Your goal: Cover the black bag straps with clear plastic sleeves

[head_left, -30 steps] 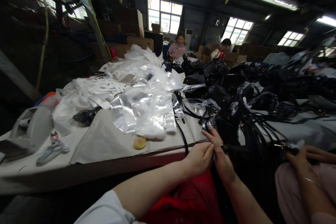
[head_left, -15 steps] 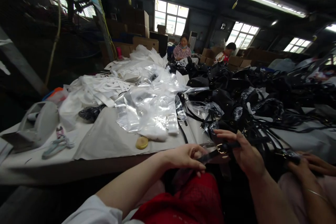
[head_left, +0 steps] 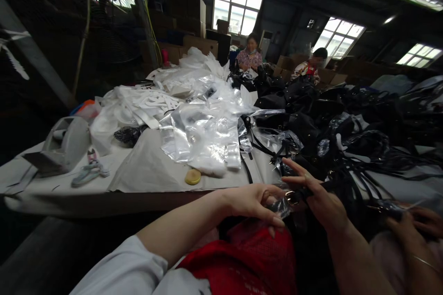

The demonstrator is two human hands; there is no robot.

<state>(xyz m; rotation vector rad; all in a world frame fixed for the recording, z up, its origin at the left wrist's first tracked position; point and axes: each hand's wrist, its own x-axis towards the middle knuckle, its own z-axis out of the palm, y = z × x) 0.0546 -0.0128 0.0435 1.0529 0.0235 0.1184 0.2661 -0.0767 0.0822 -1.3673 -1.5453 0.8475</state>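
My left hand [head_left: 254,203] curls at the table's front edge and pinches a crinkled clear plastic wrap [head_left: 281,206] at the end of a black strap [head_left: 328,186]. My right hand [head_left: 320,198] grips that strap just behind its gold buckle [head_left: 290,197], forefinger stretched out. The strap runs back into a heap of black bags and straps [head_left: 346,124]. A red garment [head_left: 249,258] covers my lap below both hands.
A pile of clear plastic bags [head_left: 204,133] and white paper strips [head_left: 138,108] covers the table's middle. A tape dispenser [head_left: 62,143], clippers [head_left: 88,173] and a yellow disc [head_left: 193,176] lie at the left. Another person's hands [head_left: 411,223] work at my right; two people sit at the far end.
My left hand moved from beside the right hand, slid down along the strap and now pinches the plastic wrap at its end. The right hand rose slightly with the buckle. The view shifted right.
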